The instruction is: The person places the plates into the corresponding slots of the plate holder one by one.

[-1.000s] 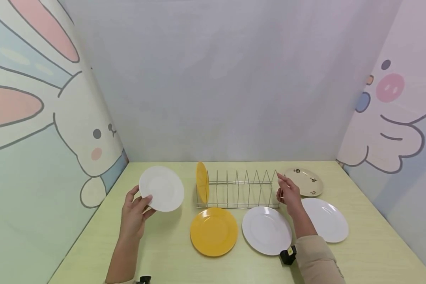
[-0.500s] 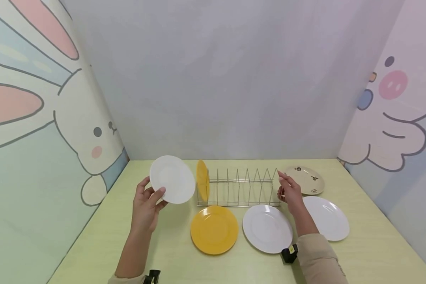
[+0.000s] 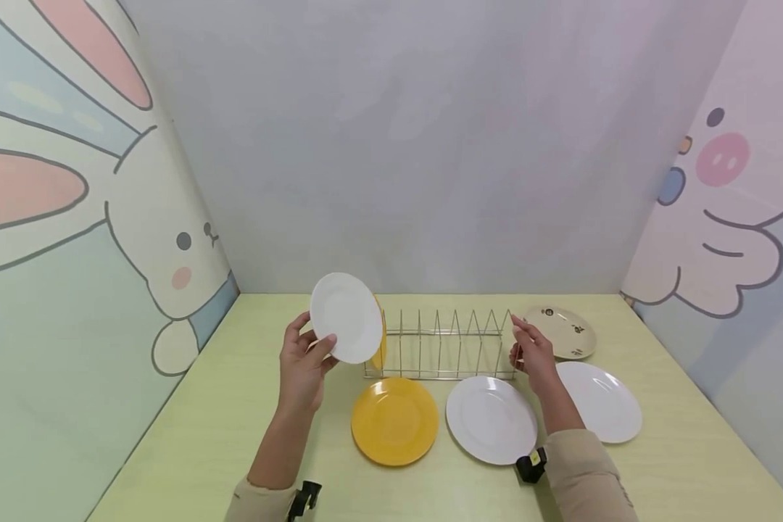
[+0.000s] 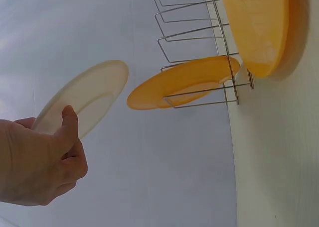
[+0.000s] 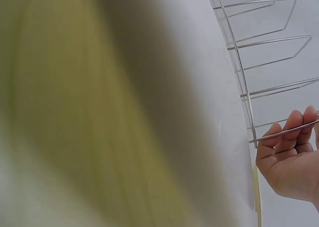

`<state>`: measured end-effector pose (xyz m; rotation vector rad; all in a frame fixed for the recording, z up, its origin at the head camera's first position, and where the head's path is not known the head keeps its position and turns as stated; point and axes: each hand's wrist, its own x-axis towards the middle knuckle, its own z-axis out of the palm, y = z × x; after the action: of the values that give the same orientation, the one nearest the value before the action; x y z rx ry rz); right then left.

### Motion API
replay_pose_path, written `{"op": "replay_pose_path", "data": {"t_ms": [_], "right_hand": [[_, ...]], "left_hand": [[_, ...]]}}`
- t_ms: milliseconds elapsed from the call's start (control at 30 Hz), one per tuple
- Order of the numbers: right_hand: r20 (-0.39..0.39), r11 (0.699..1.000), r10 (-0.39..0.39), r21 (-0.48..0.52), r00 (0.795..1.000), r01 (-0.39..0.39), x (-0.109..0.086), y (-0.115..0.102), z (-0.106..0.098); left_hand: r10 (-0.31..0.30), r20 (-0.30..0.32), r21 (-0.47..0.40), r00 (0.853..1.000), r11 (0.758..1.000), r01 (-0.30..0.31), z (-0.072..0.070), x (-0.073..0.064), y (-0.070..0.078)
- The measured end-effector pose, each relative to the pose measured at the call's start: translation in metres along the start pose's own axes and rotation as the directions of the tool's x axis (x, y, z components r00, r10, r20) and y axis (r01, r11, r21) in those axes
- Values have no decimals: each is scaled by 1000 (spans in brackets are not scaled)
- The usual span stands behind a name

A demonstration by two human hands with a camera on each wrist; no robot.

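My left hand (image 3: pixel 305 366) pinches a white plate (image 3: pixel 346 317) by its lower left edge, thumb on the front face, holding it tilted in the air. In the head view this plate partly covers a yellow plate (image 3: pixel 380 351) that stands on edge in the left end of a wire dish rack (image 3: pixel 446 375). The left wrist view shows a gap between the white plate (image 4: pixel 92 95) and the standing yellow plate (image 4: pixel 182 82). At the rack's right end my right hand (image 3: pixel 533 357) grips the end wire; the right wrist view shows its fingers (image 5: pixel 294 121) curled around that wire.
A second yellow plate (image 3: pixel 394 422) and another white plate (image 3: pixel 491 420) lie flat in front of the rack. To the right lie a white plate (image 3: pixel 600 402), partly behind the right forearm, and a beige patterned plate (image 3: pixel 564 333). Printed walls enclose the table (image 3: pixel 189 449).
My left hand has carried the white plate right and upward, from left of the rack to in front of the standing yellow plate. The right hand has stayed on the rack's end.
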<state>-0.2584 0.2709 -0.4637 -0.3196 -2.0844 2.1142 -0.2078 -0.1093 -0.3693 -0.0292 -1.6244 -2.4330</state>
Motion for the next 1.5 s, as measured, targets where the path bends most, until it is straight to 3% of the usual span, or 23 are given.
{"op": "replay_pose_path", "data": {"t_ms": [600, 933, 1267, 1500], "right_hand": [[4, 1000, -6, -6, 1000, 6, 1, 1, 0], [-1, 1000, -13, -12, 1000, 13, 2, 2, 0], [2, 1000, -16, 11, 1000, 16, 3, 1, 0], [-1, 1000, -7, 25, 1000, 7, 3, 1, 0]], "left_hand": [[-6, -37, 55, 999, 998, 8, 27, 20, -35], [-16, 11, 55, 1000, 998, 16, 38, 18, -51], [18, 58, 176, 998, 984, -28, 37, 16, -66], [35, 53, 273, 998, 961, -48, 38, 12, -67]]}}
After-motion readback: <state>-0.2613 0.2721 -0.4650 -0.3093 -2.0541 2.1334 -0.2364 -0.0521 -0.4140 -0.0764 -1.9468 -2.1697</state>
